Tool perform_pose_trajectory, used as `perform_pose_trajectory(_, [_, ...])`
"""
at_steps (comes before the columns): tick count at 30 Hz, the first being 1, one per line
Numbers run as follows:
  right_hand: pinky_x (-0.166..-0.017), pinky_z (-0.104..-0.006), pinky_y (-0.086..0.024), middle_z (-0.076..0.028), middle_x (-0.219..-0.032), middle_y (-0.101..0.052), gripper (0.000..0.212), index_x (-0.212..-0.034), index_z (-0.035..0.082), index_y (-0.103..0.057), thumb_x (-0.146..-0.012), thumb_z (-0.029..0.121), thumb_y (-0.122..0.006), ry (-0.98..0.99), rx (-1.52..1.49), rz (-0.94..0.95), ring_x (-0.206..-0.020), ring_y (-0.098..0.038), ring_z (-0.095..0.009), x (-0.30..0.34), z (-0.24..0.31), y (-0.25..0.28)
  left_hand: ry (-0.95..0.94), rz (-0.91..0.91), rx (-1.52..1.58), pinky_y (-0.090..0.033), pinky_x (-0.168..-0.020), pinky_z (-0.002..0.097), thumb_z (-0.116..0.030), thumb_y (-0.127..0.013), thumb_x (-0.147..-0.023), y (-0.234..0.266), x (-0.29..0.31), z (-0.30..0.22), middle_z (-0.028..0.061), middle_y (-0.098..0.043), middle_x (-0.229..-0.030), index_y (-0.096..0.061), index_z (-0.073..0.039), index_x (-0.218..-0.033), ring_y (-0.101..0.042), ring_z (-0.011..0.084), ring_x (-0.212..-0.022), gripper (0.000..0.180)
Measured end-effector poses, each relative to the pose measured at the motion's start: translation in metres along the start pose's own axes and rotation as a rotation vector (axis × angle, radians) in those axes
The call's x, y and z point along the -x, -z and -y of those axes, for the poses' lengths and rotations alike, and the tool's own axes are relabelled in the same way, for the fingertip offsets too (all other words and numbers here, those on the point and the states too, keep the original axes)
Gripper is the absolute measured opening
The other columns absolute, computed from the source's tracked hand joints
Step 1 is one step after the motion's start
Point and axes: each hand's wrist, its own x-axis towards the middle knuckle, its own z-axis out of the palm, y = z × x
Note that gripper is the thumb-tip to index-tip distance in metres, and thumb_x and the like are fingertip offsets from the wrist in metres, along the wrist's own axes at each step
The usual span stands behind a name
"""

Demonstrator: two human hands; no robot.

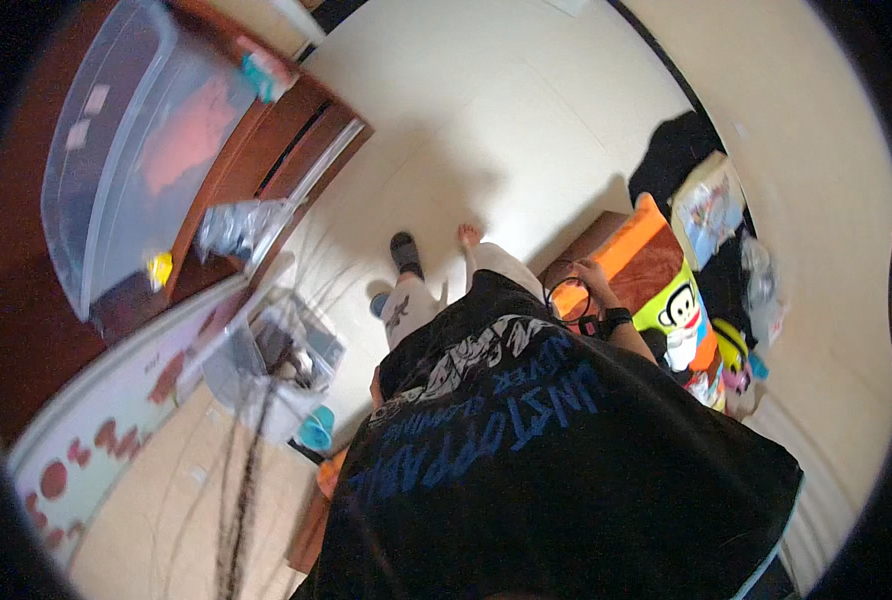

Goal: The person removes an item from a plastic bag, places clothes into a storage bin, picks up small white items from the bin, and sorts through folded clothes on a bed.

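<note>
While the head camera looks straight down the person's black printed shirt (556, 450), the right hand (594, 283) shows beside the hip, its fingers curled around a thin black loop of cord or wire (566, 297); a black wristband (611, 322) sits just behind that hand. The loop is slim, dark and roughly round, hanging against the orange and green cartoon-printed cushion (671, 300), which lies just right of it. The left hand is hidden under the shirt, so I cannot tell how it is held. Left of the cushion, two feet (436, 250) stand on a pale cream floor (506, 110). Farther left of the cushion stands a reddish-brown wooden cabinet (266, 150) carrying a large clear plastic storage box (116, 170). Behind the cushion lies a heap of dark clothing and bags (711, 200).
</note>
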Motion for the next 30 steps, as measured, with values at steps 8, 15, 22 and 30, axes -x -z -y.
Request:
perform_pose_trajectory(8, [-0.053, -0.0293, -0.053, -0.011, -0.079, -0.061, 0.02, -0.088, -0.005, -0.058, -0.084, 0.013, -0.052, 0.01, 0.233, 0.122, -0.062, -0.059, -0.018, -0.014, 0.001, -0.017, 0.119, -0.078, 0.108, -0.048, -0.073, 0.0397, -0.031, -0.054, -0.077, -0.033, 0.049, 0.017, 0.0129, -0.061, -0.09, -0.061, -0.008, -0.086, -0.059, 0.0289, -0.085, 0.026])
perform_pose_trajectory(15, [-0.055, -0.0288, -0.052, -0.01, -0.076, -0.061, 0.02, -0.086, -0.005, -0.059, -0.084, 0.013, -0.051, -0.023, -0.055, 0.247, -0.062, -0.061, -0.019, -0.003, 0.01, -0.06, 0.143, -0.115, 0.211, -0.047, -0.074, 0.0406, -0.032, -0.053, -0.077, -0.045, 0.048, 0.065, 0.0135, -0.061, -0.094, -0.062, -0.008, -0.086, -0.059, 0.0297, -0.088, 0.027])
perform_pose_trajectory(22, [-0.053, -0.0339, -0.045, -0.009, -0.071, -0.055, 0.021, -0.086, 0.001, -0.057, -0.084, 0.021, -0.051, 0.101, 0.201, 0.182, -0.061, -0.05, -0.018, 0.041, -0.062, -0.094, 0.116, -0.04, 0.163, -0.047, -0.075, 0.0414, -0.033, -0.053, -0.076, -0.025, 0.021, 0.188, 0.014, -0.061, -0.097, -0.063, -0.008, -0.085, -0.058, 0.0305, -0.091, 0.028])
perform_pose_trajectory(30, [-0.065, -0.0361, -0.047, -0.017, -0.08, -0.062, 0.025, -0.092, 0.0, -0.062, -0.078, 0.02, -0.055, 0.359, 0.897, 0.001, -0.074, -0.059, -0.027, 0.088, -0.095, -0.2, 0.021, -0.094, 0.295, -0.049, -0.071, 0.0352, -0.02, -0.053, -0.079, 0.1, -0.03, 0.304, 0.0091, -0.065, -0.086, -0.059, -0.008, -0.091, -0.062, 0.0248, -0.082, 0.018])
